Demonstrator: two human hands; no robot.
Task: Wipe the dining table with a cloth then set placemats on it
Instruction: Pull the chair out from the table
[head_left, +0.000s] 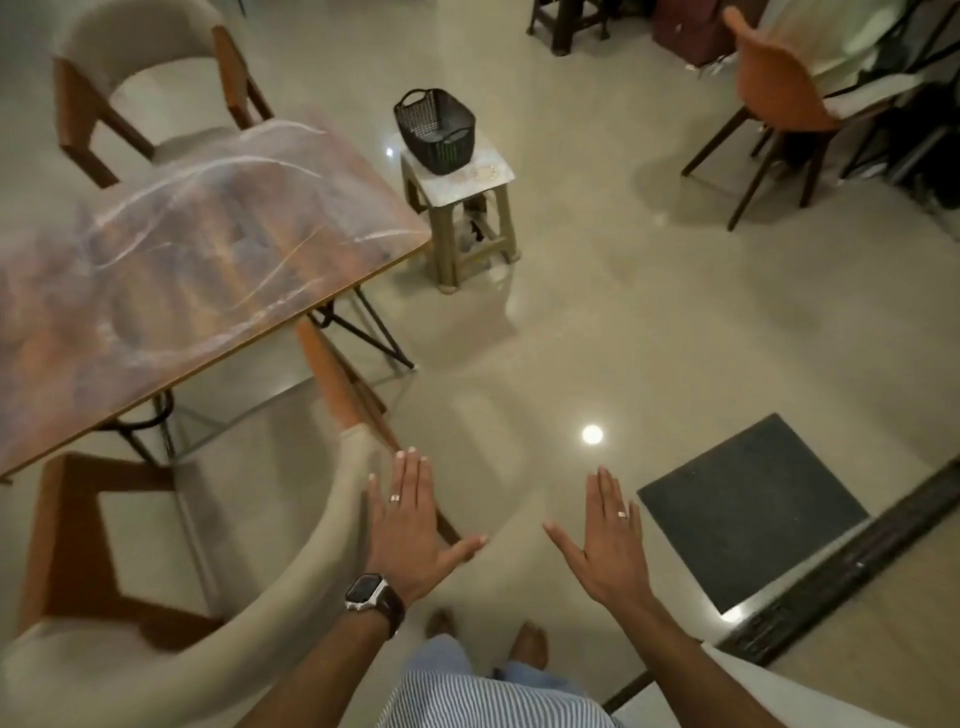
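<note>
Low in the frame, over bare floor (649, 338), both my hands hang flat and empty: the left hand (410, 525), with a watch (370, 597) on its wrist, has its fingers (410, 478) straight and pressed side by side with the thumb swung out, and the right hand (610, 535) mirrors it, holding nothing. No cloth and no placemats show clearly anywhere; my guess is they wait in the dark basket (435, 130) on the small stool (462, 208) at upper centre, though what lies under or in it is too small to tell. So the step, as I judge it, is to walk there, take the cloth first, and leave the mats until the wiping is done. The surface (197, 260) fills the left of the frame, glossy, marbled brown, seemingly under a clear sheet, so I should wipe in long overlapping strokes toward one edge. A cream chair (156, 649) sits tucked at lower left, just beside my left hand, another (140, 67) at upper left; an orange chair (779, 88) stands upper right, a dark mat (753, 509) lies at right
</note>
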